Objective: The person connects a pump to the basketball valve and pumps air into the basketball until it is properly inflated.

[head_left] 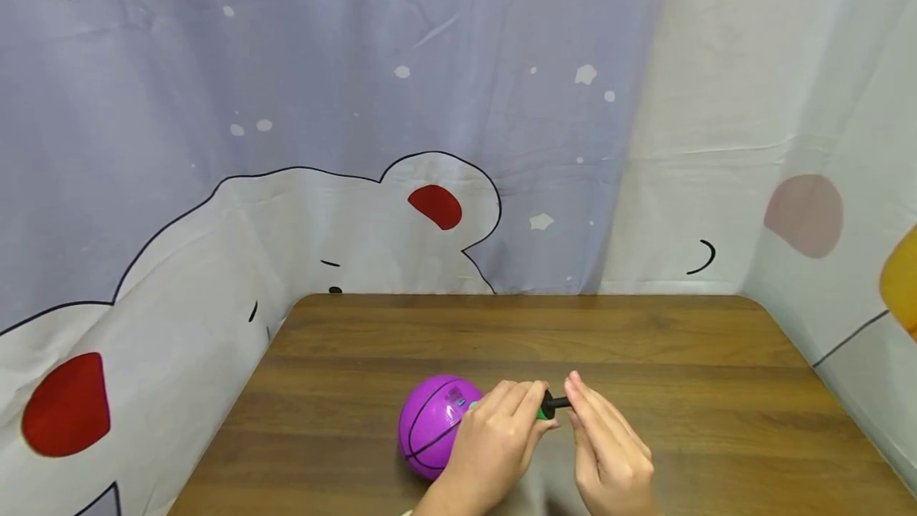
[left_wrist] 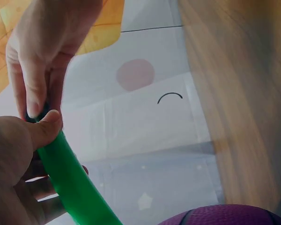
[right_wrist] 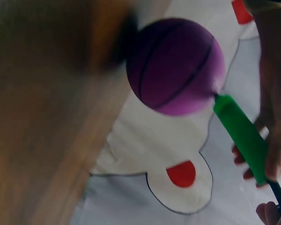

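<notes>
A purple ball point(head_left: 427, 420) with black seam lines sits on the wooden table, left of both hands. In the right wrist view, a green hand pump point(right_wrist: 241, 136) meets the ball's surface at its narrow tip. My left hand point(head_left: 494, 438) grips the green barrel near its black end cap, hiding most of it in the head view. A short black rod sticks out of that cap towards the right. At its far end my right hand point(head_left: 612, 452) holds the pump's handle between thumb and fingers, which mostly hide it.
The brown wooden table point(head_left: 344, 388) runs back to a printed cloth curtain point(head_left: 401, 102) with bear figures and white spots. More of this pale cloth hangs along the left and right sides.
</notes>
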### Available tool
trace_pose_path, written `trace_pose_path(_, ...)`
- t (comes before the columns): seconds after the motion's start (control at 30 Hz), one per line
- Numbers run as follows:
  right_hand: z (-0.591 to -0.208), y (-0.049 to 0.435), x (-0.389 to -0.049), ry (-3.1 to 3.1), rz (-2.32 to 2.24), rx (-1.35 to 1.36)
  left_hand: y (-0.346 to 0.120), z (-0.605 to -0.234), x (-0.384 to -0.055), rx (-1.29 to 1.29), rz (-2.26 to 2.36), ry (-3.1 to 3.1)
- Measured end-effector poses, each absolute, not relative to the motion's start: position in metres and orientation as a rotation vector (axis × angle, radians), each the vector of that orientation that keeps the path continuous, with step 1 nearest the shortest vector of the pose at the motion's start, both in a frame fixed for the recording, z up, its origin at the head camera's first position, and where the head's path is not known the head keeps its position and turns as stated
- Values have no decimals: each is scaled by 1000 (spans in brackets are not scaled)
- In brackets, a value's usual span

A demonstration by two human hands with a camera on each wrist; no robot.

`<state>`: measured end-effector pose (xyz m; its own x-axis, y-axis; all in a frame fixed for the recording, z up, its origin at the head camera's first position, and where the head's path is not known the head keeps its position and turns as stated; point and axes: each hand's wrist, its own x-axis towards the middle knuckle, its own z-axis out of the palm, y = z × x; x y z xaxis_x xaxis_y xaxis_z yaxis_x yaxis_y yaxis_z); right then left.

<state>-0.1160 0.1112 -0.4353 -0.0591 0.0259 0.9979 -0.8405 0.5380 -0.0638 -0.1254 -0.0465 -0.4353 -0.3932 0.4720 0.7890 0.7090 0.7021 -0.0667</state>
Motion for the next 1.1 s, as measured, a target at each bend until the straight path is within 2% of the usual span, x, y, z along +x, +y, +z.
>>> trace_pose_path(0.4, -441, 110, -113, -1468, 888, 785, -45, -432, -120, -921, -401, -2135)
trace_pose_path(0.8, -422, 121, -107, -1462, 885, 800, -41, -434, -124, -961, -395, -2099)
trace_pose_path(1.1, -388, 142, -111, -1387, 852, 637, -54, -431, -131, -872, -414, -2109)
